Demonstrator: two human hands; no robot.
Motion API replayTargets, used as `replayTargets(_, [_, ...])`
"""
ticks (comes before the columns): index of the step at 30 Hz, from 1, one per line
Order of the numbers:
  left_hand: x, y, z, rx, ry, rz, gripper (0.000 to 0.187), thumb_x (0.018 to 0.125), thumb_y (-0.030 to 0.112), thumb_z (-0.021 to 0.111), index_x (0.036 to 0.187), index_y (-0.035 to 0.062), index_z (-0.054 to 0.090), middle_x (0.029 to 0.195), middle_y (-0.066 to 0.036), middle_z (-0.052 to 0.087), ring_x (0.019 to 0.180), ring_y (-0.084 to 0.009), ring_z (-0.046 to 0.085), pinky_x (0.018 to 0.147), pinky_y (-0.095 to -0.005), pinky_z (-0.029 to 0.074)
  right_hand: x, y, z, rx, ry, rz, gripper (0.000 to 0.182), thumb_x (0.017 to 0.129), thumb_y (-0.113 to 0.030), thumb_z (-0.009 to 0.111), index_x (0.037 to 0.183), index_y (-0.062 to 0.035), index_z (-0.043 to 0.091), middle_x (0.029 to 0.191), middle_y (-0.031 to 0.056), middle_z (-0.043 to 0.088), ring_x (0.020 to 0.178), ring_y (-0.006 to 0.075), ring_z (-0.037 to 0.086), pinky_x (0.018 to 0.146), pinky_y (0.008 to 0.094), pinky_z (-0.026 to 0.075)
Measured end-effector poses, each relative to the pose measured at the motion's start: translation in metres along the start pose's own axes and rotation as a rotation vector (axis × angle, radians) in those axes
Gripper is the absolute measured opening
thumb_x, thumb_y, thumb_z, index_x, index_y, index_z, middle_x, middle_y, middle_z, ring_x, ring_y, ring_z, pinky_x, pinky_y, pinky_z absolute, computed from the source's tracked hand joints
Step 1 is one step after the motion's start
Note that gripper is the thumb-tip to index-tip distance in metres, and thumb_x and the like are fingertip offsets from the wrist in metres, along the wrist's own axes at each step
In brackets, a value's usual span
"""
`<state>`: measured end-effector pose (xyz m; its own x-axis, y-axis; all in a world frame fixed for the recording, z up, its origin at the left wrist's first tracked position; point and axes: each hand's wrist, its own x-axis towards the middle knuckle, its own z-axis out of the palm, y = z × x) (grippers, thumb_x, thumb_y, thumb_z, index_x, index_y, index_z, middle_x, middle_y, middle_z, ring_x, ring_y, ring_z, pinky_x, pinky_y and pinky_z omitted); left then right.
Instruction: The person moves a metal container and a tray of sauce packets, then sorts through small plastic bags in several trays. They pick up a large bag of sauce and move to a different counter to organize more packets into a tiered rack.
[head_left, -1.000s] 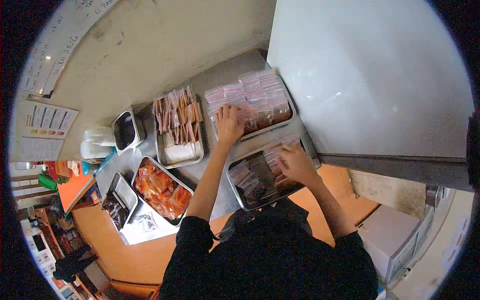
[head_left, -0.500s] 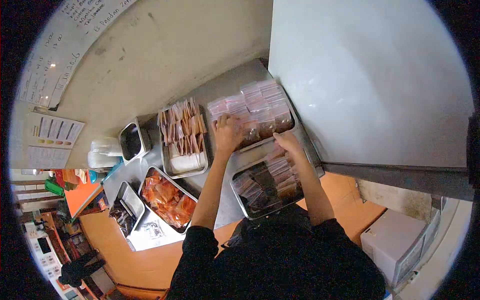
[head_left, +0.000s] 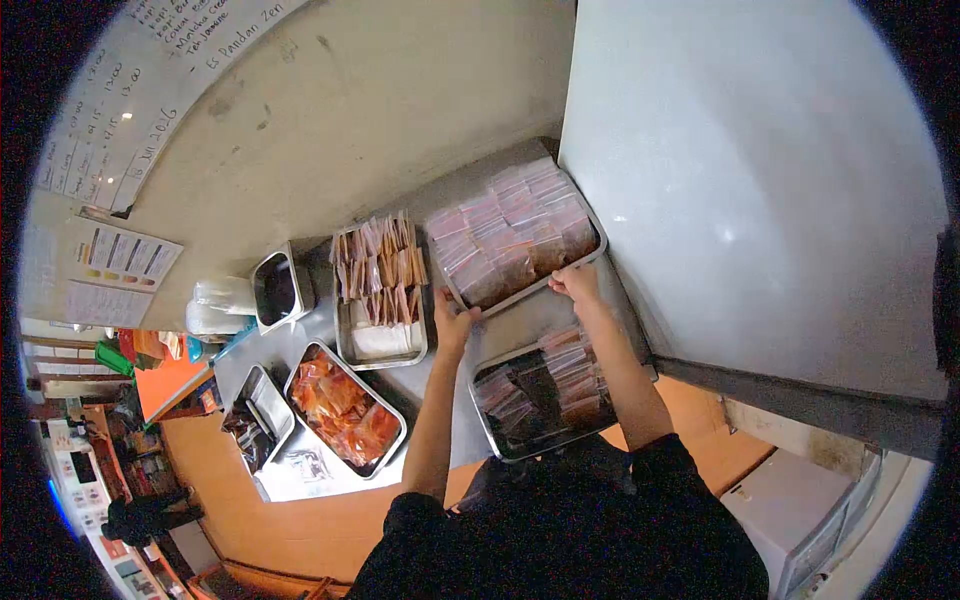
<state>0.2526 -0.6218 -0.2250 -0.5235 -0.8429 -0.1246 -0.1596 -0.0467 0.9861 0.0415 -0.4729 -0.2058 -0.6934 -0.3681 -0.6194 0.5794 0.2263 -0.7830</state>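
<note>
Rows of small clear packets (head_left: 510, 225) fill a metal tray (head_left: 530, 291) at the back right of the counter. At this tray's near left corner is my left hand (head_left: 455, 318), its thumb and fingers apart around the corner. My right hand (head_left: 576, 284) is closed on the tray's near rim, to the right. Nearer my body, a second metal tray (head_left: 478, 400) holds dark packets on its left and rows of packets (head_left: 570, 375) on its right.
Left of my hands stands a tray of upright brown packets (head_left: 378, 265). Orange packets (head_left: 345, 410) fill another tray. Further left are a small tray (head_left: 262, 400), a deep metal container (head_left: 275, 288) and plastic containers (head_left: 220, 305). A large pale panel (head_left: 740, 180) borders the right.
Both hands have left the tops of the packets and moved to the back tray's near edge. The packets there now show uncovered. The whole view has shifted slightly.
</note>
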Motion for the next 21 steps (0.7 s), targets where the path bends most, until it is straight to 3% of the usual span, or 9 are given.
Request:
replayTargets(5, [0.056,0.011,0.005,-0.198,-0.071,-0.089,0.055,0.062,-0.009,0.060,0.113,0.0008,0.045,0.102,-0.010,0.052,0.095,-0.0185,0.050,0.083,-0.0313,0.043,0.026,-0.013,0.033,0.133,-0.001,-0.227,0.010,0.077,0.000,0.065,0.083,0.0017,0.057,0.076,0.0100,0.063,0.063,0.0168,0.063,0.057,0.0287,0.051])
replayTargets(8, [0.081,0.004,0.015,-0.103,0.107,0.053,0.056,0.066,-0.005,0.059,0.119,-0.0008,0.042,0.106,-0.012,0.051,0.098,-0.0211,0.051,0.083,-0.0334,0.043,0.046,-0.017,0.056,0.199,-0.033,-0.294,0.009,0.077,0.001,0.063,0.083,0.0006,0.056,0.074,0.0092,0.063,0.062,0.0169,0.062,0.057,0.0287,0.050])
replayTargets(11, [0.101,0.016,0.020,-0.042,0.177,0.045,0.051,0.069,-0.004,0.058,0.118,-0.0007,0.044,0.110,-0.015,0.051,0.100,-0.0228,0.052,0.085,-0.0339,0.042,0.052,-0.028,0.073,0.316,0.037,-0.242,0.024,0.075,0.010,0.057,0.097,0.0021,0.050,0.078,0.0088,0.059,0.058,0.0175,0.058,0.052,0.0288,0.047])
replayTargets(13, [0.110,0.016,0.026,0.039,0.188,0.012,0.048,0.073,-0.002,0.056,0.120,-0.0027,0.046,0.115,-0.017,0.051,0.104,-0.0255,0.051,0.091,-0.0347,0.040,0.054,-0.039,0.081,0.224,0.084,-0.292,0.007,0.079,0.003,0.060,0.081,-0.0013,0.057,0.074,0.0081,0.061,0.062,0.0174,0.062,0.057,0.0268,0.051])
replayTargets(16, [0.117,-0.038,0.030,0.227,0.342,0.331,0.054,0.082,0.002,0.056,0.133,-0.0022,0.037,0.121,-0.014,0.048,0.103,-0.0218,0.052,0.090,-0.0340,0.042,0.079,-0.035,0.068,0.177,-0.129,-0.266,0.011,0.080,0.001,0.060,0.091,0.0042,0.057,0.078,0.0096,0.061,0.069,0.0205,0.064,0.061,0.0279,0.054])
replayTargets(17, [0.106,-0.033,0.033,0.230,0.352,0.306,0.054,0.082,0.002,0.056,0.133,-0.0022,0.037,0.121,-0.014,0.048,0.103,-0.0218,0.052,0.090,-0.0340,0.042,0.079,-0.034,0.062,0.160,-0.162,-0.209,0.014,0.082,-0.001,0.059,0.094,0.0065,0.057,0.081,0.0104,0.061,0.073,0.0213,0.064,0.064,0.0283,0.054])
replayTargets(19, [0.087,-0.009,0.036,-0.072,0.258,-0.080,0.056,0.083,0.012,0.056,0.133,-0.0056,0.035,0.131,-0.023,0.038,0.121,-0.0356,0.041,0.106,-0.0410,0.027,0.079,-0.041,0.041,0.207,-0.351,-0.203,0.022,0.086,-0.008,0.057,0.098,0.0111,0.056,0.090,0.0123,0.061,0.078,0.0212,0.064,0.070,0.0290,0.055])
replayTargets(20, [0.062,0.022,0.027,0.227,0.165,-0.090,0.056,0.087,0.015,0.054,0.137,0.0018,0.034,0.135,-0.020,0.033,0.124,-0.0338,0.039,0.106,-0.0416,0.029,0.034,-0.064,0.032,0.019,-0.289,-0.140,0.028,0.092,-0.018,0.053,0.102,0.0077,0.056,0.098,0.0111,0.060,0.080,0.0178,0.063,0.065,0.0246,0.052])
replayTargets(21, [0.035,0.048,0.016,0.225,0.170,-0.109,0.056,0.087,0.015,0.054,0.137,0.0018,0.034,0.135,-0.020,0.033,0.124,-0.0338,0.039,0.106,-0.0416,0.029,-0.005,-0.075,0.018,-0.094,-0.263,-0.228,0.028,0.093,-0.021,0.052,0.102,0.0042,0.057,0.093,0.0083,0.060,0.078,0.0148,0.062,0.061,0.0227,0.048])
